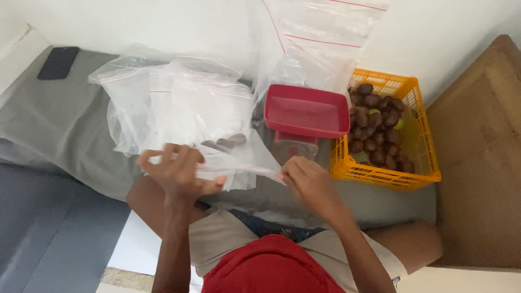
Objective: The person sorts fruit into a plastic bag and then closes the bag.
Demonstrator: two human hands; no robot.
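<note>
both hands pinch the mouth edge of a clear zip bag, stretched between them.

left hand point(176, 172) and right hand point(305, 179) each grip one end of the clear zip bag point(217, 149); its mouth runs left to right, body lying away from them, brown fruit point(225, 142) inside, beside the red scale point(305, 116) and yellow basket point(429, 163).

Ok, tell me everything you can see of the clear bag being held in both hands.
The clear plastic bag is thin, see-through and crumpled, with a zip-type closing strip along its mouth. The left hand and right hand pinch that strip at either end, stretching it flat. A few brown round fruits lie inside. It rests on the grey cloth, against other clear bags.
</note>
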